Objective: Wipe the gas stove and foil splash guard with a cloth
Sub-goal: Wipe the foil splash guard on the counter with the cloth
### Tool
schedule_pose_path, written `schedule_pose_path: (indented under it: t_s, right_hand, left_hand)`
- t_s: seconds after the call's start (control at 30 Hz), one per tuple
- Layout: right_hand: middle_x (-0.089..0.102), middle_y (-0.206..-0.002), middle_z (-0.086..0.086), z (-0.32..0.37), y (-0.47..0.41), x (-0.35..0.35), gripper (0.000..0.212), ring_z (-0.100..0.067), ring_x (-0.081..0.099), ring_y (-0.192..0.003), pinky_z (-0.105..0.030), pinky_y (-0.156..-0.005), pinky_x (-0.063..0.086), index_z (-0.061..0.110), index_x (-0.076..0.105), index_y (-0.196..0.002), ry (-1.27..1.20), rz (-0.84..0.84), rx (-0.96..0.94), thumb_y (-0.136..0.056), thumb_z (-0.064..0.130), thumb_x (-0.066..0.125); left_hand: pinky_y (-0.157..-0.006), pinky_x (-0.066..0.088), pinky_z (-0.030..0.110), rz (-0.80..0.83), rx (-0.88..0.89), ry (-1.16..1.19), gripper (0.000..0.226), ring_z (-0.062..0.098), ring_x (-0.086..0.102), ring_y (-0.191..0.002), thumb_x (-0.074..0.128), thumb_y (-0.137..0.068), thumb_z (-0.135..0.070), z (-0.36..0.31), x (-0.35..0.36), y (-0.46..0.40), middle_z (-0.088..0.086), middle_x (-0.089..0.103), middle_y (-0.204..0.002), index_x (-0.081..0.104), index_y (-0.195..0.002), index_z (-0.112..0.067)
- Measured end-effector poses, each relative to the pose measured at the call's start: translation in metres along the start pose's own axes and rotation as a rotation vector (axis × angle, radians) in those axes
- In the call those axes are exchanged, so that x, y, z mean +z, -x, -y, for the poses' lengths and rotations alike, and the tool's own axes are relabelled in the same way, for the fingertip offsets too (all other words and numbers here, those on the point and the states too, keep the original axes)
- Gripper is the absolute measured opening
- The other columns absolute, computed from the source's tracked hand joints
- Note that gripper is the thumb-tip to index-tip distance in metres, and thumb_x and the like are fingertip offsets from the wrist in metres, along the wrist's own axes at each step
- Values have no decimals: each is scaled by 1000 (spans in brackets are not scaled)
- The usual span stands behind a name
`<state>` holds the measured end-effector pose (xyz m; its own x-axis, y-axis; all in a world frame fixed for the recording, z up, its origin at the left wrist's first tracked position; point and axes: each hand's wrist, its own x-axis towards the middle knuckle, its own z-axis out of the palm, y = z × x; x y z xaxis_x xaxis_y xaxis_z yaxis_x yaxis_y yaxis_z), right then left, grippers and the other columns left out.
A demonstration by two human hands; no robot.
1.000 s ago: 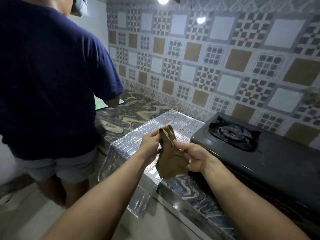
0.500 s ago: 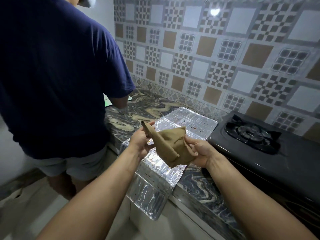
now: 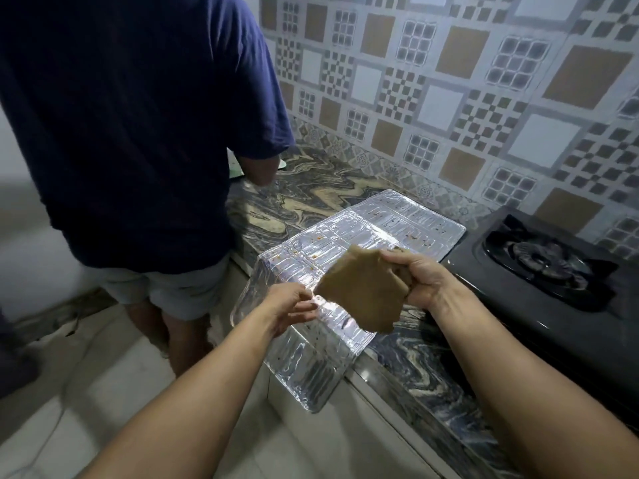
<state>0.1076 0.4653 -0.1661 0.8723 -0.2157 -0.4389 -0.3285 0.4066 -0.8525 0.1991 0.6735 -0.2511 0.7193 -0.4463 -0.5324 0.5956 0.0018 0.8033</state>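
Note:
A brown cloth (image 3: 363,295) hangs from my right hand (image 3: 420,276), which is closed on its upper edge above the counter. My left hand (image 3: 288,307) is just left of the cloth's lower corner, fingers apart, and whether it touches the cloth is unclear. Under both hands lies the silver foil splash guard (image 3: 373,229), flat on the counter with food specks on it and its near part folded down over the counter edge. The black gas stove (image 3: 539,305) stands to the right, its burner (image 3: 539,259) uncovered.
Another person in a dark blue shirt (image 3: 131,126) stands close on the left at the marbled counter (image 3: 311,191). A patterned tile wall (image 3: 449,98) runs behind the counter. Pale floor (image 3: 86,392) lies below on the left.
The cloth has been spread out and now hangs from my right hand alone. My left hand has let go of its corner and dropped lower. The view has tilted downward.

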Motion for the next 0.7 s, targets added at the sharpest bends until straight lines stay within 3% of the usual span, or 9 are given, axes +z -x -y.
schedule_pose_path:
  t_s: [0.13, 0.23, 0.3, 0.37, 0.43, 0.5, 0.57, 0.63, 0.7]
  right_hand:
    - [62, -83, -12, 3, -15, -9, 8, -26, 60, -82, -48, -85, 48, 15, 58, -86, 16, -59, -114, -88, 8, 61]
    - [60, -80, -15, 6, -26, -13, 6, -26, 61, -72, -43, -72, 48, 11, 57, -89, 141, -159, -180, -94, 9, 54]
    - [57, -68, -14, 8, -36, -18, 7, -25, 59, -55, -38, -57, 46, 12, 52, -89, 244, -272, -249, -95, 10, 55]
    - [55, -65, -9, 9, -45, -24, 8, -20, 54, -47, -27, -44, 41, 14, 50, -90, 382, -322, -382, -94, 10, 55]
    - [57, -77, 0, 7, -53, -28, 6, -13, 56, -63, -25, -49, 45, 16, 51, -97, 557, -356, -516, -94, 12, 55]
    - [57, -92, 10, -3, -60, -33, 20, -3, 55, -83, -24, -68, 47, 20, 47, -111, 753, -369, -586, -93, 18, 55]
    - [55, -93, 16, -24, -65, -37, 23, 1, 53, -84, -19, -67, 41, 24, 45, -111, 954, -283, -554, -91, 14, 52]
    - [59, -97, 5, -50, -72, -40, 20, -15, 56, -86, -24, -65, 38, 16, 51, -108, 1256, -127, -429, -89, 10, 49]
    - [57, -116, -11, -69, -82, -41, 25, -27, 50, -108, -29, -81, 39, 8, 58, -109, 1532, 25, -377, -85, 10, 53]
  left_hand:
    - [-38, 29, 15, -305, -91, 59, 17, 10, 32, -36, 48, -88, -4, 44, -24, -24, -2, 38, -46, 49, -75, -15]
    - [-33, 28, 9, -466, -161, 134, 10, 12, 32, -30, 47, -89, -7, 83, -39, -34, 1, 38, -41, 46, -85, -16]
    - [-37, 36, 14, -523, -202, 177, 4, 15, 44, -37, 49, -89, -10, 107, -45, -38, 8, 50, -51, 52, -86, -11]
    - [-67, 52, 30, -542, -239, 202, 18, 29, 61, -77, 54, -86, -18, 131, -50, -45, 19, 65, -96, 60, -100, -9]
    - [-99, 42, 43, -508, -310, 223, 40, 36, 55, -111, 57, -84, -26, 148, -52, -50, 17, 57, -125, 57, -120, -8]
    - [-90, 38, 40, -434, -380, 254, 42, 31, 51, -97, 57, -82, -32, 158, -52, -50, 12, 56, -107, 54, -117, -9]
    - [-71, 35, 36, -375, -423, 298, 33, 25, 45, -76, 56, -79, -33, 161, -54, -50, 11, 51, -86, 54, -98, -5]
    - [-64, 35, 33, -386, -407, 360, 23, 24, 45, -67, 55, -77, -28, 162, -60, -48, 9, 49, -76, 51, -81, -6]
    - [-62, 43, 31, -441, -332, 432, 19, 26, 52, -67, 56, -78, -27, 158, -68, -39, 9, 54, -74, 54, -77, -8]
